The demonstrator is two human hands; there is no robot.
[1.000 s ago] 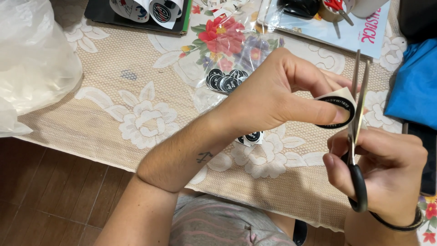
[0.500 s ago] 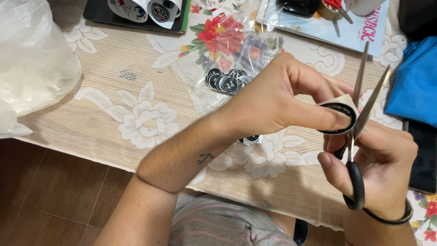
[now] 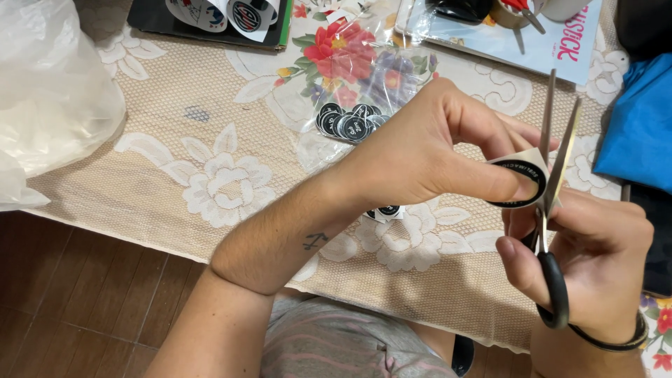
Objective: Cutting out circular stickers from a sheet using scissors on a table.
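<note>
Left hand (image 3: pixel 420 157) pinching round black-rimmed sticker (image 3: pixel 521 183); right hand (image 3: pixel 595 262) clamped on scissors (image 3: pixel 553 210), blades apart at rim. Trim underway, unfinished. Cut stickers (image 3: pixel 350 120) bagged far left.

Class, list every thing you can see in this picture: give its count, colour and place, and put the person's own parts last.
round sticker: one, black-rimmed, pinched in left hand
scissors: one pair, black handles, blades open at the sticker
cut stickers: small pile, black, inside clear bag at centre
sticker sheet: one, white, top left
plastic bag: one, whitish, far left
tablecloth: one, beige lace with flowers
blue cloth: one, right edge
left hand: one, centre
right hand: one, lower right
</note>
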